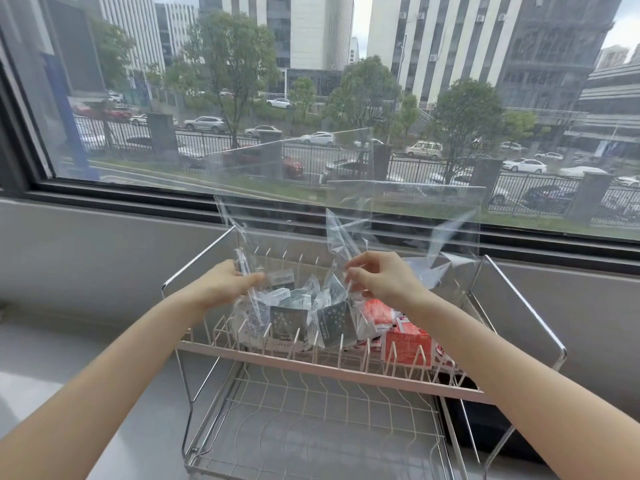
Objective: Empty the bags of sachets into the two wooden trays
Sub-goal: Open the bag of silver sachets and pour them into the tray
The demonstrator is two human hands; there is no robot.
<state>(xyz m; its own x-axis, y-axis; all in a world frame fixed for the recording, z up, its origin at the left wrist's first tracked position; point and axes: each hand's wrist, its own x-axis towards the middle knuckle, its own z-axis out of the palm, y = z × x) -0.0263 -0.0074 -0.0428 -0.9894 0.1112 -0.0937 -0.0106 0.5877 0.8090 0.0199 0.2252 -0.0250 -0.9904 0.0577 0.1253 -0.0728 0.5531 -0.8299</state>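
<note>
— Where's the bag?
— Above the rack (346, 370); the left hand (225, 284) and right hand (381, 278) each pinch a lower corner of the clear bag (298, 202), its closed end up against the window (311, 81).
— And the packets?
— Grey packets (294, 318) lie on the rack's upper shelf, red packets (405, 339) just right of them.
— Any room?
— The lower shelf (311, 420) is bare. A second clear bag (426, 220) stands behind the rack's right side. I can't make out any wooden trays, and the print is too small to read.

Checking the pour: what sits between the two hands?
In the head view, the clear bag spans from left hand to right hand, with dark sachets beneath in the rack.
</note>
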